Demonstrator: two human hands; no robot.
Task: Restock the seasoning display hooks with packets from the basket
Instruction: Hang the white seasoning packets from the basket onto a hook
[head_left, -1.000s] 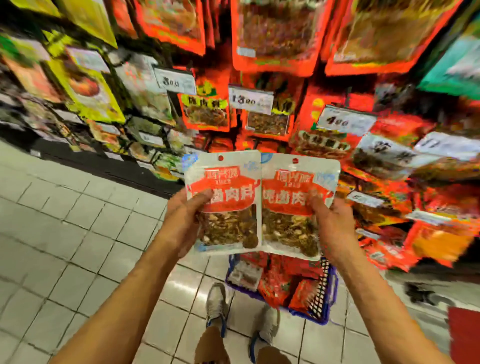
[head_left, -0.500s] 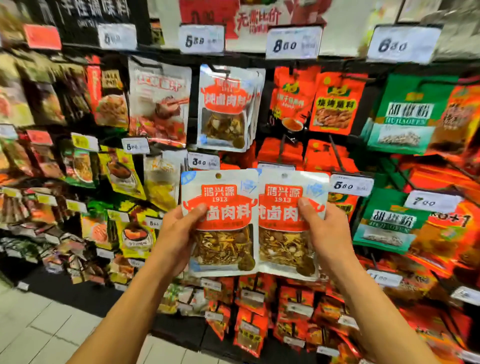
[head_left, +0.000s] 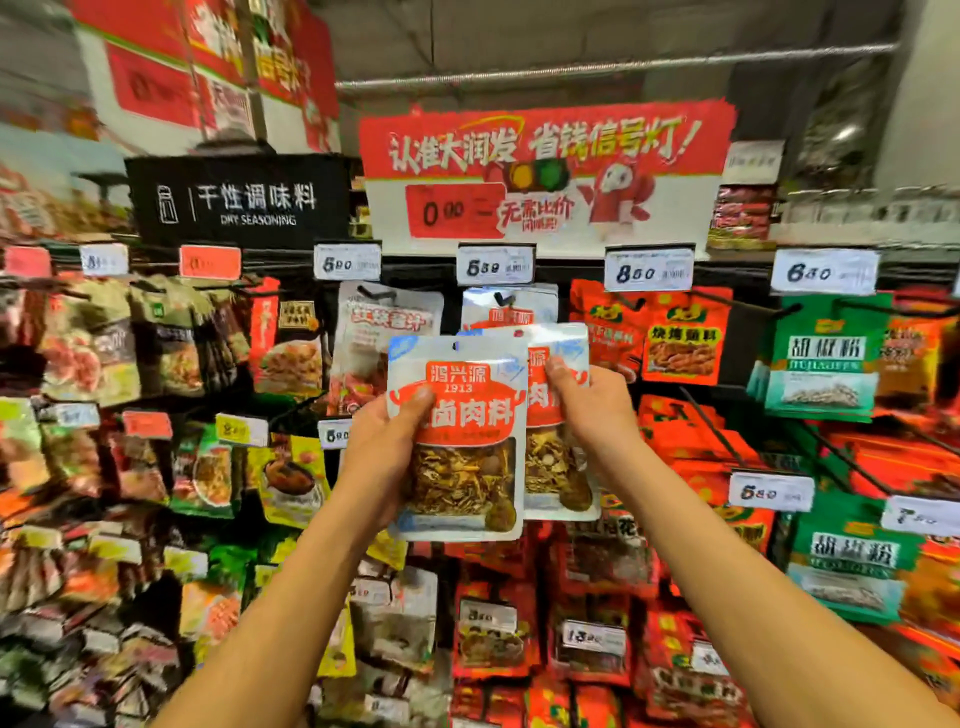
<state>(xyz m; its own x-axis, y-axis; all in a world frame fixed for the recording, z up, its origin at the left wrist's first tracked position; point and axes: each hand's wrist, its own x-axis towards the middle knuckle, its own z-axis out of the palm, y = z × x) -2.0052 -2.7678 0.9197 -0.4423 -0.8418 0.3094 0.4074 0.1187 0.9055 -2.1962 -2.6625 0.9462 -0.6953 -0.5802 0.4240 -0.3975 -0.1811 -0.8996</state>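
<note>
Here the left hand (head_left: 382, 457) pinches a white-and-red clear-windowed seasoning packet (head_left: 460, 436), overlapping a second matching packet (head_left: 558, 431) pinched by the right hand (head_left: 592, 410), both just below the black wire hook (head_left: 501, 299) carrying the same stock. A missed punch hole could probably drop or crumple a packet. The hook's tip is blurred, the rear packet half covered, the basket out of view.

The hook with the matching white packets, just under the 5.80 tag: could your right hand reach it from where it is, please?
Probably yes. The right hand holds its packet just below the hook. Nothing lies between, but the left hand's packet overlaps it in front.
</note>
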